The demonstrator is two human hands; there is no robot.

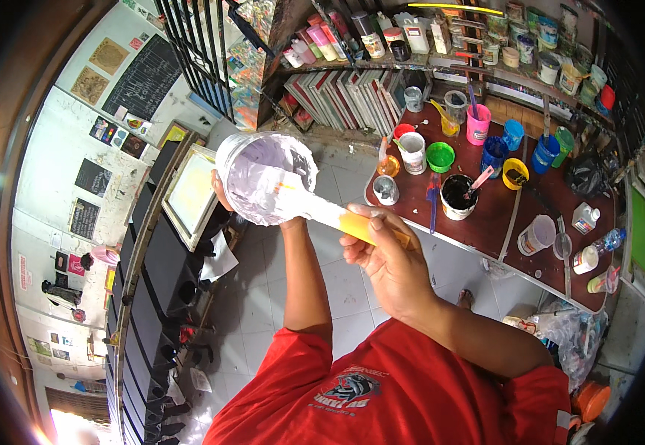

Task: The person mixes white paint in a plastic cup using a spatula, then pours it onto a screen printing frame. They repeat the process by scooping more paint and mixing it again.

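Observation:
My left hand point(223, 191), mostly hidden behind a white tub point(267, 163), grips it, fingers showing at its left side. The tub is tilted, its opening toward me, its inside coated with thick white-lilac paint. My right hand point(382, 252) is closed on the orange handle of a paint spatula point(367, 228). The spatula's white-coated blade reaches into the tub, lying across the paint.
A dark red table point(430, 204) at right holds several coloured paint cups, a black-paint tub point(458, 200) and bottles. Shelves of jars and stacked screen frames point(341, 100) stand behind. At left, a framed screen point(189, 196) rests on a rack of dark angled boards point(144, 311).

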